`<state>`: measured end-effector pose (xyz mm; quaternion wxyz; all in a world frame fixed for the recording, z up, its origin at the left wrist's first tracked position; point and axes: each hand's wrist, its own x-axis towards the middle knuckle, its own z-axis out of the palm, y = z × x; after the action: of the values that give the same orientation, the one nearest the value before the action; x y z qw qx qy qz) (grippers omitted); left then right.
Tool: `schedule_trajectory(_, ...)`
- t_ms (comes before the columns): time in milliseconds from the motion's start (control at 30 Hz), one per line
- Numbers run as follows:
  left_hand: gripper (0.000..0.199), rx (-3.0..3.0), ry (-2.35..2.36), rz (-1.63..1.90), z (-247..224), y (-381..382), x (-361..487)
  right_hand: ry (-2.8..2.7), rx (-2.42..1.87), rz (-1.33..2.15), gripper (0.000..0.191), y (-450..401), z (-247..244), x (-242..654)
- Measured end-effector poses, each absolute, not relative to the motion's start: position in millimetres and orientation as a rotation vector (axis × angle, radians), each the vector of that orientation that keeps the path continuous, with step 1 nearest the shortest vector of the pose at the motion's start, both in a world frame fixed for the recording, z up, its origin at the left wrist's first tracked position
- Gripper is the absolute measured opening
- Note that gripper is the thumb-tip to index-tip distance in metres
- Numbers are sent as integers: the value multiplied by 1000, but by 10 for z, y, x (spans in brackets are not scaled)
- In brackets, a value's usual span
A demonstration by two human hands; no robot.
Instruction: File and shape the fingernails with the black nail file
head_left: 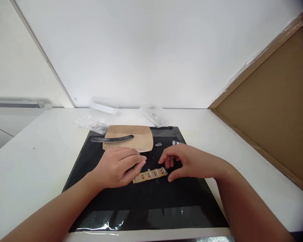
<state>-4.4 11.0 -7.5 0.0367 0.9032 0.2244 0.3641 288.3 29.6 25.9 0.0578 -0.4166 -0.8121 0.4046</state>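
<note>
A narrow gold strip [151, 174] with round metal studs lies on the black mat [141, 201], and several clear nail tips sit across it. My left hand [121, 166] is at the strip's left end, thumb and forefinger pinched together. Whatever may be between those fingertips is too small to make out. By the strip's right end my right hand [184, 163] hovers, thumb and fingers apart, with nothing visible between them. One loose clear nail tip [158, 144] rests on the mat beyond the hands.
A dark curved nail file [113, 138] lies across a beige sheet [141, 136]. Behind are a clear plastic box [104, 106], a crumpled clear bag [87, 121] and a translucent tray [155, 116] with small clear pieces. A cardboard panel [272, 94] leans at the right.
</note>
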Motion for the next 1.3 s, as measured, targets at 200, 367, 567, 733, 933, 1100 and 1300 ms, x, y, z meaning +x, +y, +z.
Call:
schedule_trajectory(200, 16, 2782, 685, 1170, -77, 113, -48, -2379, -1299, 1204, 28, 301, 332, 2901)
schedule_trajectory(367, 37, 2706, 750, 1246, -95, 114, -54, -2272, -1439, 873, 27, 445, 243, 3007)
schedule_trajectory(567, 73, 2610, 992, 1250, -158, 154, -59, -2312, -1394, 448, 32, 651, -27, 3100)
schedule_trajectory(733, 73, 2604, 1172, 1169, -112, 213, -65, -2364, -1236, 347, 25, 678, -135, 3038)
schedule_trajectory(933, 39, 2760, 1397, 1115, -73, 341, -188, -2357, -1265, 380, 25, 697, -222, 2983)
schedule_trajectory(1100, 30, 2765, 1640, 925, -138, 439, -316, -2366, -1307, 409, 21, 735, -299, 2954)
schedule_trajectory(1300, 28, 2716, 1719, 739, -143, 461, -349, -2327, -1283, 442, 7, 751, -299, 2918)
